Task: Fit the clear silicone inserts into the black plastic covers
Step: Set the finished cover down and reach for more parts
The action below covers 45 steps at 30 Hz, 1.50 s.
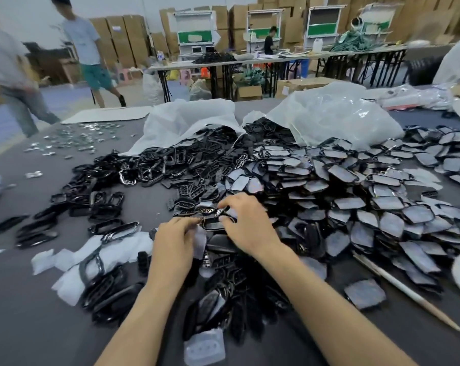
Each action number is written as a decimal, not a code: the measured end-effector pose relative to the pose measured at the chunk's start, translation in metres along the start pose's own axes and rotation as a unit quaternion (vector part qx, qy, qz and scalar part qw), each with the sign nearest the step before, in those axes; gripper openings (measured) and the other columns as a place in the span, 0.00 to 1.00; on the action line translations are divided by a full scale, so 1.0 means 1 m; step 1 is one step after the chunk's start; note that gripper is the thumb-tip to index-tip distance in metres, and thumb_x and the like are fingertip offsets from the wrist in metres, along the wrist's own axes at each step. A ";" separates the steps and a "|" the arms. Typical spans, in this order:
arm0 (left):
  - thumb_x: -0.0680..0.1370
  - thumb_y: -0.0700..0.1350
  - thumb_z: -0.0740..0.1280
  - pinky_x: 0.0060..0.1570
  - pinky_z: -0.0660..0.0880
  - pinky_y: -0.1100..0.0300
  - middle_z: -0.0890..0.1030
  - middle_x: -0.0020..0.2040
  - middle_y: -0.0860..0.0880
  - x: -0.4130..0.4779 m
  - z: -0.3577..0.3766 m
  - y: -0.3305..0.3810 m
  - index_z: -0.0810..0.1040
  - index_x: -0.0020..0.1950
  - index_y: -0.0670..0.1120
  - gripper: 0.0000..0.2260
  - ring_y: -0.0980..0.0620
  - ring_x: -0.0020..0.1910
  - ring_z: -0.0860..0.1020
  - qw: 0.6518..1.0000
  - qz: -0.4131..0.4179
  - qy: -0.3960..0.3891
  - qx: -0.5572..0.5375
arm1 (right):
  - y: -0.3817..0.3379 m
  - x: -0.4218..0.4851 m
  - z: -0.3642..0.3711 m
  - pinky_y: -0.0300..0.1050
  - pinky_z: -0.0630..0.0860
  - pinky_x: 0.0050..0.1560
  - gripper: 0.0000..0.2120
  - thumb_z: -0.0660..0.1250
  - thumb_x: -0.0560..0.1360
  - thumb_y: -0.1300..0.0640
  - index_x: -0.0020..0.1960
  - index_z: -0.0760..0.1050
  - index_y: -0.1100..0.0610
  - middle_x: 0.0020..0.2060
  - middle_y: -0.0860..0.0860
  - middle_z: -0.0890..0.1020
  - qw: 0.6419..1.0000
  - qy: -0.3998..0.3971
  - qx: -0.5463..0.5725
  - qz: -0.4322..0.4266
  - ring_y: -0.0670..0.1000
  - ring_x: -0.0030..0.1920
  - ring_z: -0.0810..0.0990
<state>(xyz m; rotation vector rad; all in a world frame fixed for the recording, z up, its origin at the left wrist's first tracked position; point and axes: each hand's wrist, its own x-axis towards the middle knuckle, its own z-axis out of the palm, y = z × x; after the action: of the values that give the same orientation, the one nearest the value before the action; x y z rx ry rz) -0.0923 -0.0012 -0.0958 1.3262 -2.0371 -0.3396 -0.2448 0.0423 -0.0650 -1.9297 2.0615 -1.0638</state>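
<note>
Both hands meet over the middle of a grey table. My left hand [173,243] and my right hand [246,225] each pinch an end of one black plastic cover [213,223], held just above the pile. A clear film-like piece [200,241] hangs under my left fingers; whether it is a silicone insert I cannot tell. One clear silicone insert [204,348] lies near the front edge between my forearms. Loose black covers [170,165] are heaped behind and left of my hands.
Stacked covers with grey film faces [355,196] fill the right side. Two white plastic bags [329,114] spill parts at the back. White packets [73,262] lie front left, a wooden stick [408,289] front right. Small shiny parts [73,141] lie far left. Two people walk beyond the table.
</note>
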 end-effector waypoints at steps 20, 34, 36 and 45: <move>0.78 0.39 0.61 0.57 0.72 0.49 0.78 0.61 0.44 0.034 -0.055 -0.062 0.78 0.63 0.51 0.16 0.39 0.60 0.73 0.964 -0.139 -0.068 0.217 | 0.004 -0.013 0.017 0.26 0.63 0.49 0.08 0.68 0.75 0.63 0.53 0.81 0.64 0.45 0.47 0.71 0.998 0.038 0.000 -0.050 0.44 0.42 0.71; 0.78 0.36 0.66 0.27 0.73 0.65 0.84 0.34 0.51 0.022 -0.051 0.007 0.82 0.52 0.45 0.07 0.56 0.23 0.75 0.938 -0.142 0.006 -0.317 | 0.005 -0.011 0.017 0.29 0.63 0.56 0.11 0.69 0.75 0.53 0.53 0.82 0.59 0.52 0.49 0.78 0.993 0.085 0.079 -0.015 0.46 0.56 0.74; 0.79 0.34 0.64 0.28 0.74 0.65 0.84 0.35 0.49 0.011 -0.036 0.021 0.81 0.54 0.42 0.09 0.56 0.24 0.76 0.915 -0.130 -0.051 -0.378 | 0.002 -0.011 0.014 0.31 0.69 0.54 0.10 0.69 0.75 0.52 0.52 0.81 0.57 0.49 0.46 0.79 0.985 0.091 0.149 -0.015 0.43 0.52 0.77; 0.79 0.42 0.65 0.40 0.75 0.67 0.84 0.46 0.56 0.016 -0.054 0.000 0.79 0.61 0.49 0.12 0.53 0.40 0.82 0.993 -0.041 -0.021 -0.107 | 0.011 -0.005 0.004 0.39 0.76 0.30 0.09 0.68 0.75 0.64 0.40 0.79 0.51 0.33 0.51 0.83 0.919 0.119 0.354 0.124 0.46 0.27 0.80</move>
<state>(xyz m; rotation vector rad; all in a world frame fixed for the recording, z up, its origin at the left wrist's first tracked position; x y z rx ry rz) -0.0604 -0.0075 -0.0494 1.2800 -1.9230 -0.6116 -0.2511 0.0444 -0.0764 -1.1956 1.6066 -1.7278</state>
